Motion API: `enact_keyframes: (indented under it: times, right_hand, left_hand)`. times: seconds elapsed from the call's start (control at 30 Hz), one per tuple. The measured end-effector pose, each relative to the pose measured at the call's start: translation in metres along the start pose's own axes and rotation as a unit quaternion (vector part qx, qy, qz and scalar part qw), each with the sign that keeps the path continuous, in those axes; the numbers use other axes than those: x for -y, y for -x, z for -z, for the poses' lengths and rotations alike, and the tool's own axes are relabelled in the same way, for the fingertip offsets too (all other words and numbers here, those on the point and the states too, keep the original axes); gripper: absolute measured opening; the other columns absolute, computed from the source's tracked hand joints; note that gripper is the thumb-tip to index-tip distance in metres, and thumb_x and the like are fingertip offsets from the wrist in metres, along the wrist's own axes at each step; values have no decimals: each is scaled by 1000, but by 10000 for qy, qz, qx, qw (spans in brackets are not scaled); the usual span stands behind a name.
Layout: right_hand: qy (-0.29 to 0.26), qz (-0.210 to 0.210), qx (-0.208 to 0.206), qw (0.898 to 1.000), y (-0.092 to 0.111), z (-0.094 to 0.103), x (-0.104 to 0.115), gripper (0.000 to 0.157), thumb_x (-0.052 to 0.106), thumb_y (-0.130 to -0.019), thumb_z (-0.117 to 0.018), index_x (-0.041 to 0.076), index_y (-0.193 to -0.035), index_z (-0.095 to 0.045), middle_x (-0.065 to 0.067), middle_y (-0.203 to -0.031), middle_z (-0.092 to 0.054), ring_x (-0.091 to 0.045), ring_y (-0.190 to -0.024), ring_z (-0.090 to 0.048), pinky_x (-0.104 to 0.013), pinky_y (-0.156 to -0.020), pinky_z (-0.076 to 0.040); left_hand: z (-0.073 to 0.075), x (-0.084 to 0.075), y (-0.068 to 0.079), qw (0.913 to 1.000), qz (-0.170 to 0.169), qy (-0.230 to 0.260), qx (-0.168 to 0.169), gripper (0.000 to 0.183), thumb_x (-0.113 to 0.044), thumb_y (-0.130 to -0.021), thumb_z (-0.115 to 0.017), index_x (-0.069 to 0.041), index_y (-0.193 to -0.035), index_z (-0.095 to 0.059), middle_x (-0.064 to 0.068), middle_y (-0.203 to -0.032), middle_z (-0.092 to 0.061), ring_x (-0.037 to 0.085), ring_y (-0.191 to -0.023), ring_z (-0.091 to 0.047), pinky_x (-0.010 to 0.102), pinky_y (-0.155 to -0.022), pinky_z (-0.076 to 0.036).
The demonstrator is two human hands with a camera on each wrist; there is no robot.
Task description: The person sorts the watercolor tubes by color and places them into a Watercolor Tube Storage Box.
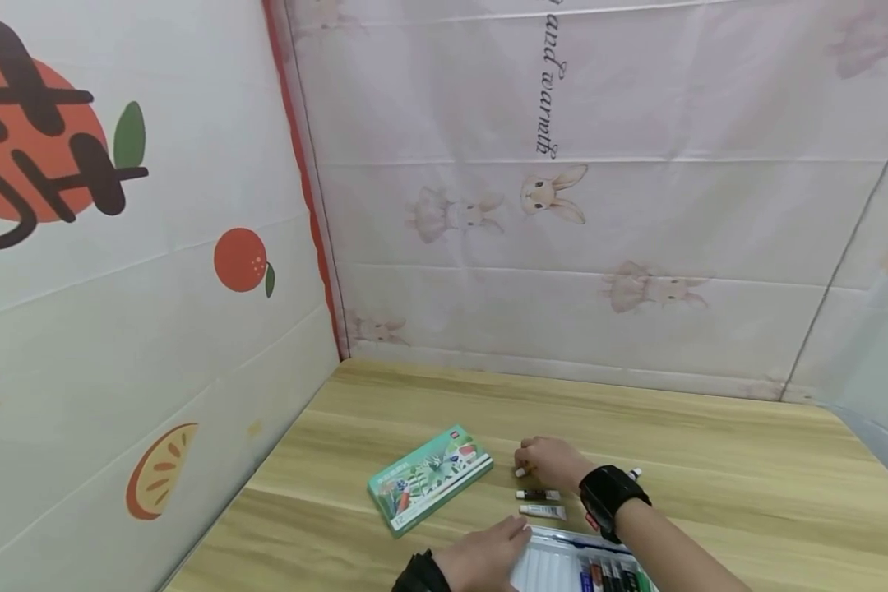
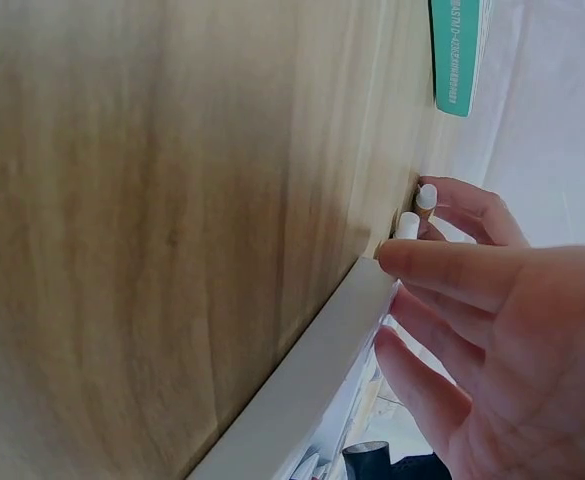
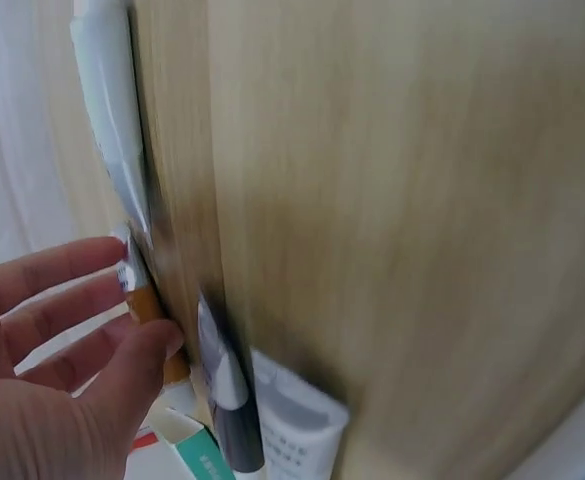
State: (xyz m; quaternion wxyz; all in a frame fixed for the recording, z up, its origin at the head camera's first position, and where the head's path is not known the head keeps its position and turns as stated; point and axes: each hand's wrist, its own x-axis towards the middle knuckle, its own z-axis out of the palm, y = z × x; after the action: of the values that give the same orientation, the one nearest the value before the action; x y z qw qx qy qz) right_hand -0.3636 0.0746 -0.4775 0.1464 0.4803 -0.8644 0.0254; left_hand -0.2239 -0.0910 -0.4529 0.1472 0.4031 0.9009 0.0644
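Observation:
My right hand (image 1: 555, 462) pinches an ochre paint tube (image 3: 146, 304) with a white cap, low over the table, thumb on one side and fingers on the other. Beside it lie a black-labelled paint tube (image 1: 538, 495) and a white paint tube (image 1: 543, 511). Another pale tube (image 3: 110, 95) lies just past the fingertips in the right wrist view. My left hand (image 1: 484, 555) rests at the far left corner of a white plastic tray (image 1: 543, 569), its fingers extended along the rim. Several coloured paint tubes (image 1: 612, 578) sit in the tray's right part, partly hidden by my right forearm.
A green printed box (image 1: 431, 478) lies flat on the wooden table (image 1: 326, 510), left of the tubes. A white-capped tube (image 1: 635, 474) shows beyond my right wristband, and a small red piece (image 1: 590, 521) beneath it. Printed fabric walls (image 1: 444, 304) border the table.

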Motion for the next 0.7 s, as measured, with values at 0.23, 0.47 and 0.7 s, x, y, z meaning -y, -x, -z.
enact_keyframes:
  times: [0.23,0.47,0.7]
  right_hand:
    - [-173,267,-249,9992,7,8,4,9,15,-67,-67,17,-75,-62,8,-69,-52,-6,-62,-52,-20,-53,-43]
    - [-424,375,-155,9983,20,23,12,9,18,-70,-65,17,-79,-63,8,-73,-53,-3,-65,-51,-18,-56,-43]
    - [-680,484,87,9965,36,40,26,14,11,-73,-61,18,-85,-62,10,-79,-52,-1,-73,-50,-14,-61,-42]
  left_hand:
    - [-1,0,0,10000,-21,-9,-23,68,-45,-74,-52,-4,-125,-31,5,-127,-27,12,-115,-25,19,-84,-33]
    - [-3,-2,1,9999,0,133,-55,71,-46,-74,-51,-3,-125,-30,6,-128,-26,13,-116,-23,19,-86,-32]
    - [-1,-5,2,9996,172,181,-159,74,-48,-71,-54,-4,-126,-31,7,-129,-25,15,-116,-24,21,-86,-32]
